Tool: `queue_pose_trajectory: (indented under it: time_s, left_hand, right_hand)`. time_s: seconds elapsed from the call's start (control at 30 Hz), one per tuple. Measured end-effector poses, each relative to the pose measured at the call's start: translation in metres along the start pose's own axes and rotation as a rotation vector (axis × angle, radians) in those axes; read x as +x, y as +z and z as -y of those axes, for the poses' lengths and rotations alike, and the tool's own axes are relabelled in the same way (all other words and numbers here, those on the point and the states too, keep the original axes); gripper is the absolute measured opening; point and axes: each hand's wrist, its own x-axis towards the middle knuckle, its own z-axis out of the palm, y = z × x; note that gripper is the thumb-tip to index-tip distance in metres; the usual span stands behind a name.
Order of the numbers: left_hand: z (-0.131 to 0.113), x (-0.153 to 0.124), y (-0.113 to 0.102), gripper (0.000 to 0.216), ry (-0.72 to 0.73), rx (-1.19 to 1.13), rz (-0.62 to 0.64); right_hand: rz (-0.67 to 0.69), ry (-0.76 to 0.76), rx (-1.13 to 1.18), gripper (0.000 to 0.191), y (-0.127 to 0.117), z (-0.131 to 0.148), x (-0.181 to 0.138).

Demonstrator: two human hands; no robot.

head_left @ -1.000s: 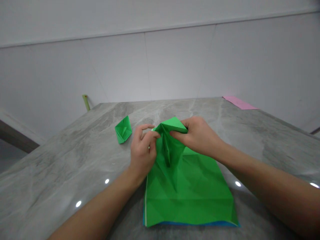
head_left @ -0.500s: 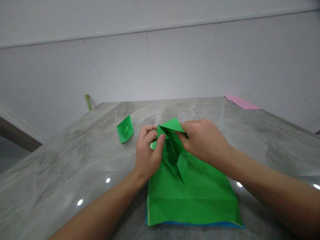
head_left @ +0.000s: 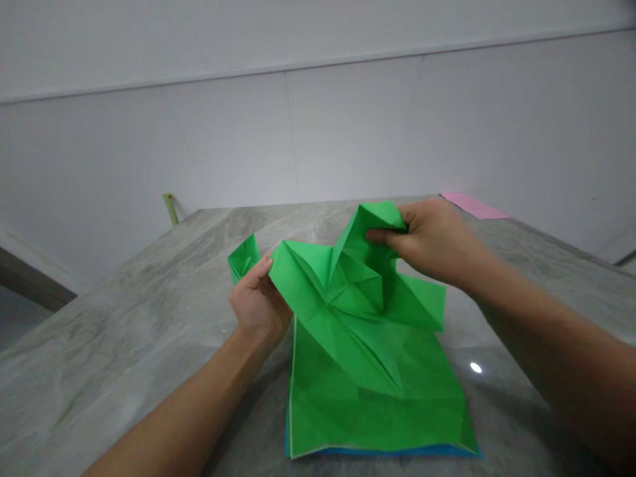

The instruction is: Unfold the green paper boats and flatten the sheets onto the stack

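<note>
A creased green sheet of origami paper, partly unfolded, is held up between both hands. My left hand pinches its left corner between thumb and fingers. At the upper right, my right hand grips another corner, thumb on the inner side. Folds still stand up in the sheet's middle. Beneath it lies a stack of green paper with a blue edge showing at the bottom. Just beyond my left hand sits a small folded green paper piece, partly hidden by that hand.
The grey marbled table reaches back to a white wall. A pink paper lies at the far right edge. A yellow-green strip stands at the far left edge.
The compact folded green paper has been opened out into a wider sheet. My left hand has moved left, my right hand up and to the right.
</note>
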Motion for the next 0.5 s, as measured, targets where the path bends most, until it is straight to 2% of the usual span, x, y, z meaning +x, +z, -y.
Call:
queue_pose_trajectory:
  time_s: [0.1,0.2,0.27,0.37,0.43,0.5]
  left_hand:
    - [0.001,0.004,-0.003,0.011,-0.024,0.025,-0.035]
    - [0.004,0.004,-0.002,0.013,0.006,0.100,0.000]
    - [0.005,0.002,0.001,0.020,-0.001,0.152,0.065]
    - [0.007,-0.003,0.003,0.045,-0.021,0.217,0.154]
    - [0.010,-0.004,0.002,0.060,-0.006,0.301,0.159]
    - [0.013,-0.005,-0.001,0.065,0.006,0.404,0.160]
  right_hand:
    - [0.049,0.082,0.171,0.014,-0.008,-0.004,0.004]
    - [0.058,0.132,0.245,0.015,-0.008,-0.004,0.005]
    - [0.023,0.125,0.218,0.015,-0.005,-0.003,0.003]
    - [-0.065,0.066,0.082,0.019,0.002,0.000,0.000]
    - [-0.100,0.023,-0.011,0.025,0.006,0.003,-0.002]
    - [-0.116,-0.022,-0.069,0.027,0.008,0.007,-0.005]
